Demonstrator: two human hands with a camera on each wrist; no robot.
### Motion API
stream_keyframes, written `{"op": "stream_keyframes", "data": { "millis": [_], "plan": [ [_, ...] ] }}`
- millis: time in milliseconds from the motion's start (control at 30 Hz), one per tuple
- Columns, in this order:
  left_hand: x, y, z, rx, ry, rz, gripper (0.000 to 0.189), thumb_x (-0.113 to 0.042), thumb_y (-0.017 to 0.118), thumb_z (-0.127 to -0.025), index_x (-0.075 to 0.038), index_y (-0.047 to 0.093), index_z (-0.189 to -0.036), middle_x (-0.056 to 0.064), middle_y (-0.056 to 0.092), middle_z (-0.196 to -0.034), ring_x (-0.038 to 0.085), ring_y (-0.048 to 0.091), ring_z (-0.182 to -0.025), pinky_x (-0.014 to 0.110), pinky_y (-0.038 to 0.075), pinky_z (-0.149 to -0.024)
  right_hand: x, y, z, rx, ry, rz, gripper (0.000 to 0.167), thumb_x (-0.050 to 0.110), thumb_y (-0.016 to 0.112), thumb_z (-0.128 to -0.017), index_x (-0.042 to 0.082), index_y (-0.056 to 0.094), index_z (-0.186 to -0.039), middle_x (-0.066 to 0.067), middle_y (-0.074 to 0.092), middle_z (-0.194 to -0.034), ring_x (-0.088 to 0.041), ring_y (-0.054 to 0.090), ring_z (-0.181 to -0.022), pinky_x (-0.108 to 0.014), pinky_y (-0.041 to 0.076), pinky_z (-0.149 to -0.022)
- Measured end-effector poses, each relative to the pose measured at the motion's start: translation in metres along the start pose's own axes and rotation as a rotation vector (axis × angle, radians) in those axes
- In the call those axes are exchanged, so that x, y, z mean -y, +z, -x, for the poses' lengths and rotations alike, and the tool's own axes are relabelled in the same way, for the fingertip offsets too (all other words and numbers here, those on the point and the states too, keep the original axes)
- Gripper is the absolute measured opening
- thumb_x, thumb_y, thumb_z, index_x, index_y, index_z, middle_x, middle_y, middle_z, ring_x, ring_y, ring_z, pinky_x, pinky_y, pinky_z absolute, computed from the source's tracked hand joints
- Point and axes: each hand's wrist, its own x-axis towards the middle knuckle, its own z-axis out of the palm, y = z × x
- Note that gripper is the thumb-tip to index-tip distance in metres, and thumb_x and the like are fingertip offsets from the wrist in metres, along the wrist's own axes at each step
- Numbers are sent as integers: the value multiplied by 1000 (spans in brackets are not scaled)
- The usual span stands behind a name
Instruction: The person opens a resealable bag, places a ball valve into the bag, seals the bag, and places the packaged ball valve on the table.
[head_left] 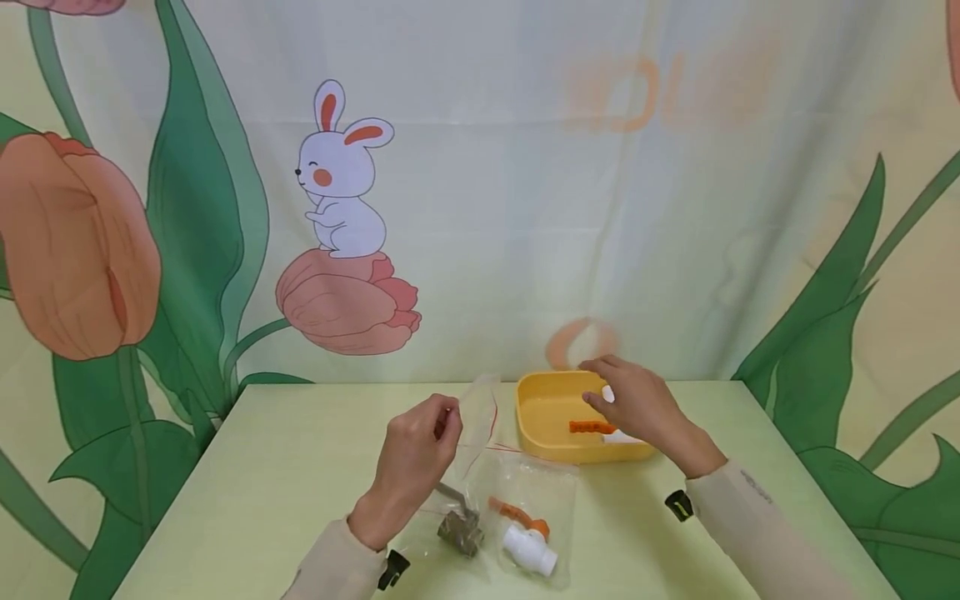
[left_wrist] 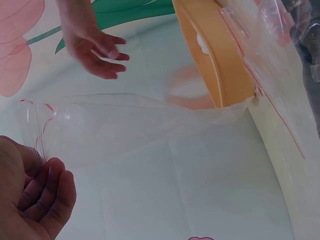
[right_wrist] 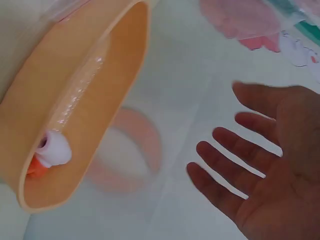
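My left hand pinches the top edge of a clear zip bag with a red seal line; the bag hangs upright and looks empty. My right hand is above the right side of a yellow bin, fingers spread and nothing in them. Inside the bin lies a white plastic valve with an orange handle, partly hidden by the right hand in the head view. Below the left hand, a dull metal valve with a grey lever lies in clear plastic.
Beside the metal valve, a clear zip bag lies flat on the pale green table, holding another white valve with an orange handle. A printed curtain with a rabbit and tulips hangs behind the table's far edge.
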Motion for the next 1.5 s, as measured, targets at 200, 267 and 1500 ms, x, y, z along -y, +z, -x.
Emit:
{"op": "stream_keyframes", "data": {
  "millis": [200,267,1500],
  "plan": [
    [5,1,3,4,-11,-24,9,4,67,-84,-6,65,-84,-2,61,-63,3,55,-53,15,46,-50,-19,18,-12,192,4,-3,61,30,73,-89,10,51,-142,-17,50,-146,-39,49,-132,-54,46,-105],
    [6,1,4,10,-17,-29,9,3,68,-84,-6,65,-84,-2,62,-64,4,56,-54,15,46,-50,-22,23,-14,226,13,-12,62,29,73,-89,9,50,-143,-20,45,-149,-41,44,-136,-55,43,-107],
    [11,7,9,24,-14,-53,11,4,68,-83,-7,64,-81,-4,60,-62,1,50,-51,12,42,-49,-42,98,-34,423,135,72,21,22,71,-89,13,74,-108,-6,72,-111,-25,64,-97,-45,53,-91]
  ]
}}
